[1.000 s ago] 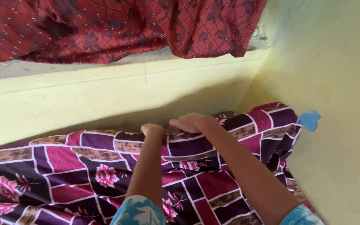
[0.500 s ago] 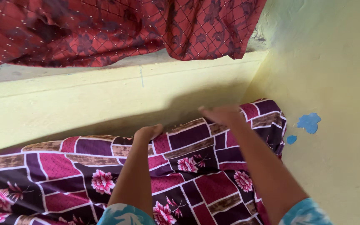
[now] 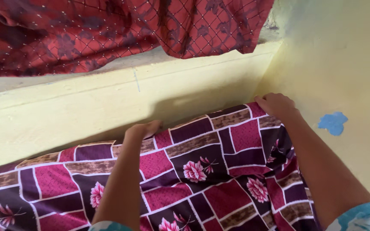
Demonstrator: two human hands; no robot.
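Note:
A bedsheet (image 3: 202, 171) with a maroon, purple and brown block pattern and pink flowers covers a bed pushed into a corner of yellow walls. My left hand (image 3: 141, 130) presses on the sheet's far edge where it meets the back wall, fingers curled down over that edge. My right hand (image 3: 276, 105) rests on the sheet's far right corner against the side wall, fingers bent over the cloth there. Whether either hand actually pinches the fabric is hidden. Both forearms reach out from blue and white floral sleeves at the bottom.
A red patterned curtain (image 3: 120, 30) hangs over the grey ledge (image 3: 5, 83) above the back wall. The yellow side wall (image 3: 347, 68) on the right has a blue patch of chipped paint (image 3: 333, 123). The bed sits tight in the corner.
My right hand moved right from the middle of the sheet's far edge to its corner by the side wall. The sheet's corner now lies flatter. My left hand shifted slightly left.

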